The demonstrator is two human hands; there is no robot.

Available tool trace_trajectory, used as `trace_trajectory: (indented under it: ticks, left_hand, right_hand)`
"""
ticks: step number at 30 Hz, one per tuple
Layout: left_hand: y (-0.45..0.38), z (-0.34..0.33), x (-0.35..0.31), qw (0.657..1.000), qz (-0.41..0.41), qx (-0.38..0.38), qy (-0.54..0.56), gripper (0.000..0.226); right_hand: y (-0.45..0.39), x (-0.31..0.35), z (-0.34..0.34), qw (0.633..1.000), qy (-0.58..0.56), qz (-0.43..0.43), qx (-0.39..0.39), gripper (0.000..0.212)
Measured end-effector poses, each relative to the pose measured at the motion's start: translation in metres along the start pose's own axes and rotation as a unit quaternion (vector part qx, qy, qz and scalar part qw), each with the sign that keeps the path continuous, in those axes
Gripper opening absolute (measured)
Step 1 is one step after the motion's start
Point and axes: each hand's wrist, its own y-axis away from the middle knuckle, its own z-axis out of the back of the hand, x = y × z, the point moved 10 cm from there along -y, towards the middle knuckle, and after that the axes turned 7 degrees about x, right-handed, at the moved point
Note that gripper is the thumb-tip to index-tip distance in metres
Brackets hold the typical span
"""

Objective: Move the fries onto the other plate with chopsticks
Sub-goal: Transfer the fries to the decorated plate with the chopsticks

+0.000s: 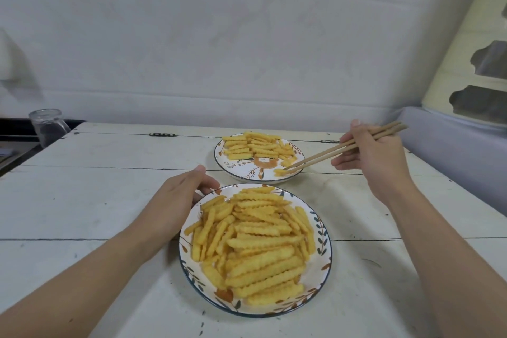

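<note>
A near plate [323,239] with a leaf pattern holds a big heap of crinkle-cut fries [255,241]. Behind it a far plate [236,164] carries a smaller, neater layer of fries [255,145]. My right hand [373,156] grips a pair of wooden chopsticks [337,149]; their tips pinch a small fry [279,171] just above the far plate's near-right rim. My left hand [175,200] rests at the near plate's left rim, fingers curled against its edge.
The plates stand on a white plank table [109,200] with metal hinges along its back edge. A clear glass jar [48,125] stands at the far left corner. A white wall lies behind, a cream carved panel at far right.
</note>
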Motion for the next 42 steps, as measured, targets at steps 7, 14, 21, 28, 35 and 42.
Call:
trace_trajectory:
  ticks: [7,14,21,28,35,42]
  left_hand:
    - [-0.001,0.0,0.0,1.0,-0.007,0.002,0.001,0.054]
    - [-0.001,0.001,0.0,1.0,-0.006,-0.001,-0.007,0.054]
    - [-0.003,0.001,0.002,1.0,-0.002,0.003,-0.008,0.054]
    - [-0.002,0.001,0.004,1.0,0.006,0.005,-0.002,0.053]
    - [-0.003,0.001,0.003,1.0,0.001,0.006,-0.011,0.054]
    - [0.0,-0.001,-0.002,1.0,-0.015,0.003,-0.026,0.055]
  right_hand:
    - [0.002,-0.004,-0.011,1.0,-0.026,0.007,-0.01,0.047]
    - [0.006,0.005,0.01,0.993,-0.109,-0.008,-0.038,0.05]
    - [0.01,0.02,0.025,0.989,-0.127,-0.038,0.06,0.053]
    - [0.02,0.025,0.015,0.987,-0.081,-0.055,0.128,0.054]
    - [0.014,0.025,0.036,0.988,-0.146,-0.026,0.037,0.052]
    - [0.013,0.008,0.021,0.997,-0.055,0.031,-0.034,0.039]
